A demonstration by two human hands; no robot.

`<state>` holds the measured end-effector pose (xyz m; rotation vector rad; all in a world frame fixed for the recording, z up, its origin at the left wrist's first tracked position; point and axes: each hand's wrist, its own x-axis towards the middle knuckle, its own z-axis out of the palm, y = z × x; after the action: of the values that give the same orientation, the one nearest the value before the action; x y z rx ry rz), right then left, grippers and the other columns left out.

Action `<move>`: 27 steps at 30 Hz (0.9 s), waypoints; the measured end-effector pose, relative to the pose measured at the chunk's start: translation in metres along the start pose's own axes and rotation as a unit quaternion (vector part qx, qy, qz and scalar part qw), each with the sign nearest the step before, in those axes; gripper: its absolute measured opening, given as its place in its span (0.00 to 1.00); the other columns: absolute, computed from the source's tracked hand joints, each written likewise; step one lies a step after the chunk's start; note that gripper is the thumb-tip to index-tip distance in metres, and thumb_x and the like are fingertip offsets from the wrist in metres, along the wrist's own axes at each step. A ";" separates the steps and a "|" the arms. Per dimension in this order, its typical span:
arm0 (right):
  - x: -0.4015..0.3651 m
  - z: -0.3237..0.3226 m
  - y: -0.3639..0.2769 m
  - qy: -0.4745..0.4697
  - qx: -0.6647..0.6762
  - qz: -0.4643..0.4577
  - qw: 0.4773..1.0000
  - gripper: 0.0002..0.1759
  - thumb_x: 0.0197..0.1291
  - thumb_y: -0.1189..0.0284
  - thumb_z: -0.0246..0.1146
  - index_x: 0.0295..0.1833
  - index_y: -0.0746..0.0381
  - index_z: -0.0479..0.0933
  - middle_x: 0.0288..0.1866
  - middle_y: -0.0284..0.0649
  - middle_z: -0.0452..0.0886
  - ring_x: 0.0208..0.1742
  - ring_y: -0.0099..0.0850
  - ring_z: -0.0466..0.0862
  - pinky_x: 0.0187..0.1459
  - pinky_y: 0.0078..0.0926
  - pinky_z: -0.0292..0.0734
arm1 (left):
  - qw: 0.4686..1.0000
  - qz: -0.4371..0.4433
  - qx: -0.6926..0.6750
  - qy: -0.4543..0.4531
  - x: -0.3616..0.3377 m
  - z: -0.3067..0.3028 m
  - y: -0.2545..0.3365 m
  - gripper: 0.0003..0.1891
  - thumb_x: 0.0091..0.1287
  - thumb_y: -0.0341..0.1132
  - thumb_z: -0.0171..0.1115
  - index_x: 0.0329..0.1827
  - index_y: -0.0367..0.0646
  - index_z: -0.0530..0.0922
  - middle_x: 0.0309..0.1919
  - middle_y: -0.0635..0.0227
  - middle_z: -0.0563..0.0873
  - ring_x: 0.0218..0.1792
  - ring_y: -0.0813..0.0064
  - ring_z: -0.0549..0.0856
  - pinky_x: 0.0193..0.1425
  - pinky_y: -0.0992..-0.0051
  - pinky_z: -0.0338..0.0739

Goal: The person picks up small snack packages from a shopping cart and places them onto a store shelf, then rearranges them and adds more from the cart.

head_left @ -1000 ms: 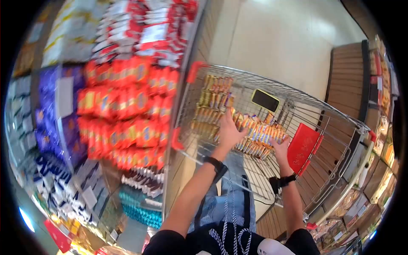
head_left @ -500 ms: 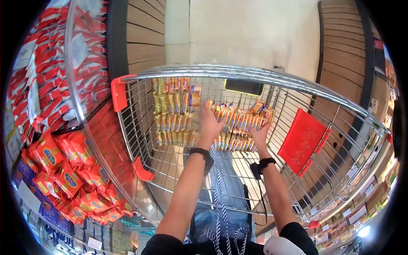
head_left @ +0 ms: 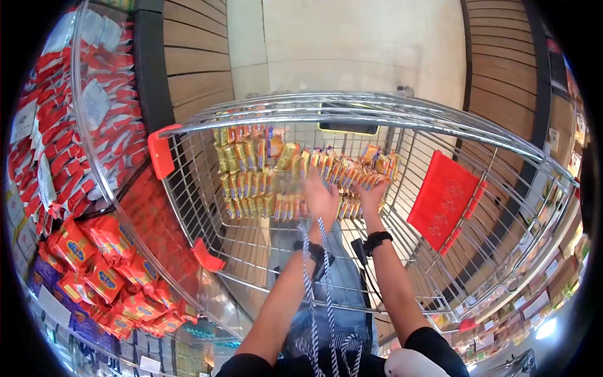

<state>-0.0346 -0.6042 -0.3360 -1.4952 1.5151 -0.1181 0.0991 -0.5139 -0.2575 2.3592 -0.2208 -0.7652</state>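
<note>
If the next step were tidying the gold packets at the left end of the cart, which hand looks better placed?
Probably the left hand: it is beside those gold packets, though its fingers are blurred. The right hand is farther away, at packets to the right.

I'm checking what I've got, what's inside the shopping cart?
The cart holds rows of wrapped packs and a partly hidden phone. The left hand and right hand cover whatever lies beneath them.

Single head-worn view, forward and steeply down.
</note>
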 end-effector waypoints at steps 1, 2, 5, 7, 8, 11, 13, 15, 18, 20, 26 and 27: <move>0.000 0.001 0.001 0.004 0.021 -0.002 1.000 0.50 0.35 0.69 0.75 0.61 0.72 0.52 0.59 0.53 0.62 0.61 0.43 0.64 0.62 0.31 0.59 | 0.999 0.030 -0.002 0.028 -0.002 0.007 -0.002 0.31 0.54 0.29 0.58 0.60 0.27 0.57 0.56 0.42 0.63 0.56 0.45 0.66 0.61 0.61 0.61; -0.001 0.002 -0.002 0.007 0.008 0.006 1.000 0.50 0.35 0.69 0.75 0.62 0.72 0.52 0.59 0.53 0.63 0.61 0.43 0.64 0.62 0.32 0.59 | 0.999 0.016 0.011 0.035 -0.002 0.009 0.001 0.32 0.54 0.29 0.59 0.61 0.27 0.56 0.56 0.42 0.63 0.57 0.45 0.65 0.62 0.60 0.60; -0.003 0.002 -0.011 0.021 -0.020 0.029 0.999 0.50 0.36 0.70 0.74 0.62 0.72 0.51 0.57 0.52 0.64 0.60 0.42 0.66 0.61 0.32 0.60 | 0.998 -0.026 0.032 0.045 0.000 0.012 0.006 0.36 0.53 0.34 0.60 0.63 0.28 0.56 0.60 0.41 0.62 0.61 0.46 0.63 0.66 0.59 0.56; -0.006 0.004 -0.018 0.033 -0.027 0.038 0.998 0.49 0.37 0.71 0.74 0.61 0.71 0.51 0.57 0.51 0.65 0.59 0.40 0.67 0.61 0.31 0.61 | 0.994 -0.030 0.076 0.076 0.008 0.013 0.009 0.37 0.52 0.35 0.61 0.63 0.28 0.56 0.57 0.42 0.64 0.59 0.47 0.64 0.65 0.59 0.57; -0.006 0.004 -0.024 0.029 -0.019 0.044 0.998 0.49 0.37 0.72 0.74 0.61 0.71 0.51 0.57 0.51 0.65 0.59 0.39 0.68 0.61 0.31 0.62 | 0.990 -0.032 0.098 0.092 0.011 0.013 0.009 0.37 0.52 0.35 0.61 0.63 0.28 0.56 0.56 0.42 0.66 0.59 0.47 0.65 0.64 0.59 0.58; -0.008 0.003 -0.036 0.016 0.022 0.067 0.997 0.47 0.38 0.74 0.73 0.60 0.70 0.51 0.57 0.50 0.65 0.58 0.37 0.69 0.60 0.29 0.63 | 0.992 -0.047 0.108 0.034 0.017 0.011 0.009 0.38 0.50 0.37 0.64 0.62 0.29 0.57 0.51 0.45 0.70 0.54 0.49 0.69 0.60 0.58 0.62; -0.007 0.003 -0.035 0.000 0.067 0.091 0.994 0.46 0.38 0.75 0.73 0.60 0.70 0.51 0.57 0.49 0.66 0.57 0.36 0.70 0.59 0.29 0.64 | 0.995 -0.016 0.096 0.022 0.025 0.004 0.006 0.38 0.48 0.37 0.67 0.60 0.29 0.58 0.49 0.47 0.71 0.51 0.49 0.71 0.57 0.58 0.64; -0.006 0.002 -0.032 -0.002 0.077 0.102 0.992 0.46 0.39 0.75 0.73 0.60 0.69 0.51 0.57 0.49 0.66 0.56 0.36 0.70 0.58 0.29 0.64 | 0.997 0.005 0.078 0.006 0.030 0.005 -0.001 0.39 0.46 0.37 0.69 0.59 0.30 0.60 0.48 0.48 0.72 0.49 0.49 0.72 0.55 0.59 0.65; -0.003 0.001 -0.021 -0.011 0.069 0.077 0.995 0.47 0.39 0.74 0.74 0.61 0.69 0.50 0.57 0.49 0.66 0.57 0.35 0.70 0.58 0.29 0.65 | 0.998 0.015 0.055 -0.016 0.036 0.008 -0.008 0.39 0.44 0.37 0.70 0.58 0.32 0.61 0.48 0.49 0.72 0.49 0.50 0.72 0.54 0.60 0.67; -0.002 0.003 -0.012 -0.007 0.086 0.066 0.994 0.45 0.40 0.76 0.73 0.60 0.68 0.52 0.56 0.47 0.68 0.56 0.34 0.71 0.56 0.28 0.66 | 0.998 0.011 0.051 -0.017 0.037 0.007 -0.010 0.39 0.44 0.36 0.71 0.58 0.32 0.61 0.48 0.50 0.72 0.50 0.50 0.72 0.54 0.61 0.67; -0.004 -0.003 -0.012 -0.004 0.106 0.080 0.991 0.39 0.43 0.78 0.70 0.58 0.65 0.55 0.56 0.44 0.69 0.54 0.31 0.72 0.54 0.29 0.68 | 0.999 0.012 0.022 -0.031 0.037 0.003 -0.011 0.37 0.43 0.37 0.72 0.55 0.32 0.62 0.48 0.47 0.71 0.49 0.48 0.71 0.55 0.59 0.66; -0.005 -0.005 -0.018 -0.020 0.112 0.064 0.991 0.39 0.44 0.78 0.70 0.58 0.65 0.55 0.56 0.44 0.68 0.54 0.31 0.72 0.55 0.29 0.68 | 0.999 0.006 0.022 -0.041 0.037 0.002 -0.009 0.37 0.43 0.37 0.72 0.55 0.32 0.62 0.48 0.47 0.70 0.49 0.49 0.72 0.55 0.59 0.66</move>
<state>-0.0258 -0.6070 -0.3186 -1.2141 1.5078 -0.1752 0.1281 -0.5202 -0.2815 2.3681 -0.2890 -0.8596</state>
